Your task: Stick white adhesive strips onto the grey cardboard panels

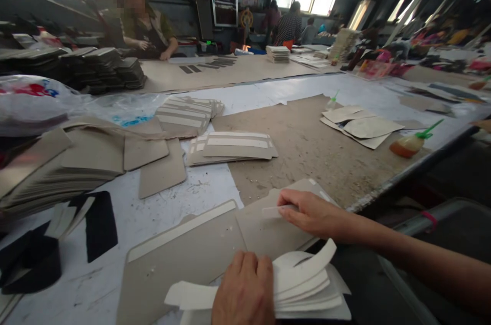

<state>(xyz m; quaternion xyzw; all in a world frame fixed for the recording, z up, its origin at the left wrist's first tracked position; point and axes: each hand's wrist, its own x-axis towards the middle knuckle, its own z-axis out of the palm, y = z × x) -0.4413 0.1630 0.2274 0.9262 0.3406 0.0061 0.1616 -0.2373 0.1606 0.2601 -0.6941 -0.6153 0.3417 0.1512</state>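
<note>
Worktable, a long white-topped surface with worn brown patches, runs from the near edge to the far end, where other people sit or stand at their own work. Stacks of grey-brown cardboard panels lie fanned out on the left side, and a smaller stack of panels carrying white strips sits near the middle. An orange glue bottle with a green nozzle lies on its side at the right edge, well apart from both hands.

Directly before the person lie two large grey cardboard panels. The left-hand grey panel carries a long white strip along its upper edge; the right-hand grey panel overlaps it.

The left hand rests at the bottom of the view, fingers curled down over a stack of curved white paper strips, pressing or holding it in place; the grip beneath the palm is hidden.

The right hand reaches in from the right, and thumb and fingertips pinch a single narrow white strip. That strip lies flat on the right-hand grey panel, its long axis running roughly left to right, its free end pointing left, away from the fingers. The right hand is the nearer of the two to the strip; the left is just below it, apart from it.
</note>
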